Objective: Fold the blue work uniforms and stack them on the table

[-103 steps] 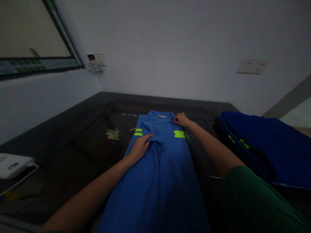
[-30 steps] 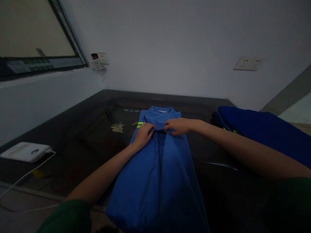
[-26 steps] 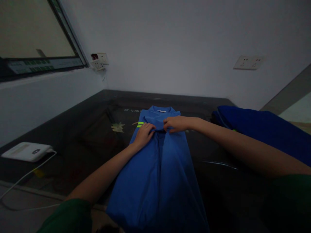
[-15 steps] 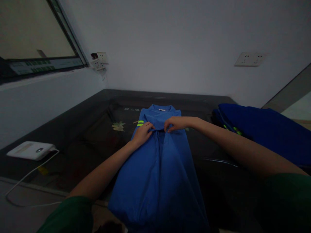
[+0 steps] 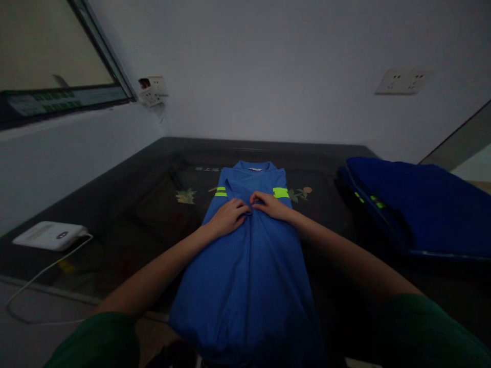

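A blue work shirt point(image 5: 249, 276) with neon yellow bands lies lengthwise on the dark table point(image 5: 126, 225), collar at the far end and both sides folded in. My left hand point(image 5: 229, 215) and my right hand point(image 5: 270, 204) meet at the shirt's middle just below the collar. Their fingers pinch the fabric along the centre line. Yellow bands show on either side of the hands.
A stack of folded dark blue garments point(image 5: 414, 207) sits on the table's right side. A white device point(image 5: 49, 235) with a white cable point(image 5: 34, 286) lies at the left edge. Wall sockets point(image 5: 401, 82) and a window point(image 5: 49, 56) are on the walls.
My right hand came in from the collar's right corner to the shirt's middle beside my left hand. Over the last second both hands slid slightly toward me, uncovering the right yellow band.
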`<control>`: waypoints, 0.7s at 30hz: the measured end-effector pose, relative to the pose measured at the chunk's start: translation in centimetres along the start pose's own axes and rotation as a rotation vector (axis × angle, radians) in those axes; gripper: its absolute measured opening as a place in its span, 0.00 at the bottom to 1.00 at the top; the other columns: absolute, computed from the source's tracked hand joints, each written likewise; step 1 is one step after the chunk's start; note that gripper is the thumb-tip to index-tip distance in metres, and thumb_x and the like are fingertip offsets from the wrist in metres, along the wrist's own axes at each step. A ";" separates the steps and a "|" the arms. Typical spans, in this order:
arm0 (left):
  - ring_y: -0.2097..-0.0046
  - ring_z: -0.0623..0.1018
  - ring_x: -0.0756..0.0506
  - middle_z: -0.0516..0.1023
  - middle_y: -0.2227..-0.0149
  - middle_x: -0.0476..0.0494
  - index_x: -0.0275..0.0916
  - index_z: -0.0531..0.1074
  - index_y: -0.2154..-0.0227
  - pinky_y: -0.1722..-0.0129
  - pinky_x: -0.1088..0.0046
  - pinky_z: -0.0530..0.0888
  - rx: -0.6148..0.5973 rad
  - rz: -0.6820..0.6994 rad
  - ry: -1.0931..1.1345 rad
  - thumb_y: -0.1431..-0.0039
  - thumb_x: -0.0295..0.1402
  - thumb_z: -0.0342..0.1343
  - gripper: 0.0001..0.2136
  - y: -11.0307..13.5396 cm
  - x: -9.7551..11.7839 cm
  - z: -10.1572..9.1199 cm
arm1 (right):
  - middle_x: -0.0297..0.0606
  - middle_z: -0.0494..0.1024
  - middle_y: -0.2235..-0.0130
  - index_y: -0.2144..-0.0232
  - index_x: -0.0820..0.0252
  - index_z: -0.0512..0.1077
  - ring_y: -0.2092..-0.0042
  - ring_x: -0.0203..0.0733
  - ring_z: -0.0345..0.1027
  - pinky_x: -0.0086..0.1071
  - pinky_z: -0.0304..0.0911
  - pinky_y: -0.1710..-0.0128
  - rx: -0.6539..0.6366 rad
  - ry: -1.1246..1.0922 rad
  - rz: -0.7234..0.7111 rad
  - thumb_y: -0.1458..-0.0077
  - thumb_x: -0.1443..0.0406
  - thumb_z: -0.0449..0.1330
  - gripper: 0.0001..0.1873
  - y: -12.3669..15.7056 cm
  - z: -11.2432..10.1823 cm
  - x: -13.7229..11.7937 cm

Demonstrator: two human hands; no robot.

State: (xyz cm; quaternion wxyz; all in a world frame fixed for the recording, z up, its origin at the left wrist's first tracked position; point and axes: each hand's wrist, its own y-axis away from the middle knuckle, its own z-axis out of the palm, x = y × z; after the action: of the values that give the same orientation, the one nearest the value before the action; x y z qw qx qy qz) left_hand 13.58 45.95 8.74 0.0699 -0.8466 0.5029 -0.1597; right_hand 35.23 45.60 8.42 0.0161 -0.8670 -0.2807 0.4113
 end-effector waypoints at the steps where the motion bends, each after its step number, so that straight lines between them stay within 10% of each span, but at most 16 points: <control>1: 0.52 0.71 0.42 0.72 0.55 0.39 0.39 0.72 0.55 0.52 0.63 0.70 0.000 0.008 -0.001 0.40 0.26 0.50 0.12 0.1 0.1 -0.1 | 0.39 0.73 0.60 0.63 0.61 0.67 0.58 0.40 0.67 0.34 0.61 0.55 0.001 0.025 0.003 0.44 0.70 0.55 0.05 -0.1 0.3 0.1; 13: 0.50 0.73 0.43 0.75 0.52 0.42 0.42 0.73 0.54 0.48 0.62 0.68 -0.100 0.004 0.114 0.39 0.28 0.51 0.13 0.4 0.7 -2.1 | 0.41 0.73 0.59 0.60 0.61 0.68 0.56 0.43 0.64 0.34 0.58 0.55 0.003 0.347 -0.017 0.42 0.64 0.58 0.08 0.3 0.8 0.4; 18: 0.55 0.76 0.46 0.77 0.57 0.44 0.41 0.74 0.59 0.53 0.68 0.71 -0.030 -0.220 0.335 0.37 0.30 0.48 0.11 4.6 7.3 -6.2 | 0.43 0.72 0.62 0.66 0.62 0.71 0.57 0.45 0.62 0.36 0.58 0.55 0.031 0.508 0.016 0.40 0.56 0.56 0.14 0.5 0.4 0.7; 21: 0.70 0.76 0.49 0.77 0.73 0.50 0.43 0.76 0.67 0.66 0.74 0.71 -0.331 -0.368 0.610 0.35 0.36 0.47 0.12 10.1 13.1 -6.9 | 0.42 0.72 0.64 0.66 0.62 0.71 0.58 0.44 0.63 0.35 0.57 0.56 -0.020 0.483 0.021 0.37 0.58 0.52 0.14 0.3 0.1 0.7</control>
State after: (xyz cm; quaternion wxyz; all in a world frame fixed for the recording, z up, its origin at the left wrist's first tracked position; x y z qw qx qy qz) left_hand 8.69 29.91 15.01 -0.2499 -0.8360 0.3594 -0.3307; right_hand 35.64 45.70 7.77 0.0699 -0.9432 -0.2636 0.1896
